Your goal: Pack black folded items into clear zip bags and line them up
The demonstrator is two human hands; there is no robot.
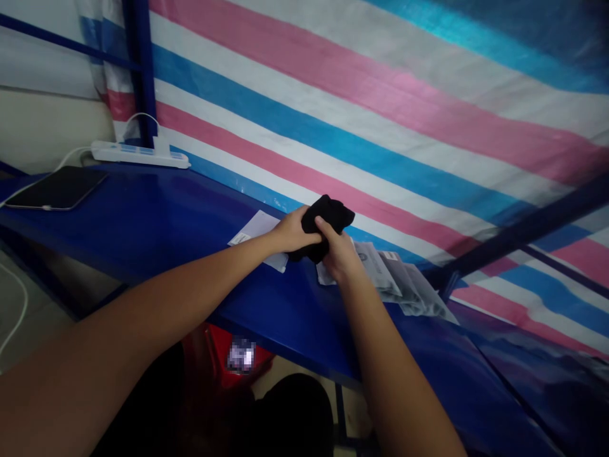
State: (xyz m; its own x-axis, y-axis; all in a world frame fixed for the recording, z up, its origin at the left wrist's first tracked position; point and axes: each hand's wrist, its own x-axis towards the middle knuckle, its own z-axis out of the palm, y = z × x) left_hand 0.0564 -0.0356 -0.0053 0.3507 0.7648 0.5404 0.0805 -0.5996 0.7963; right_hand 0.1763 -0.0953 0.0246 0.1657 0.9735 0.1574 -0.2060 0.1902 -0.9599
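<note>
A bunched piece of black cloth (329, 213) is held up over the blue tabletop between my two hands. My left hand (294, 231) grips its left side, fingers partly hidden behind the fabric. From the right, my right hand (339, 252) closes on it with the thumb lying across the front. What kind of garment or fabric it is cannot be made out. Behind my left hand a flat white packet with a label (259, 227) lies on the table. To the right of my right hand, several clear plastic packets (397, 276) overlap in a row.
The narrow blue table (157, 222) runs along a striped plastic sheet (304, 127). At the back left sit a white power strip (137, 154) with a plug and cable, and a dark tablet (59, 187). A red stool (221, 355) stands below the front edge.
</note>
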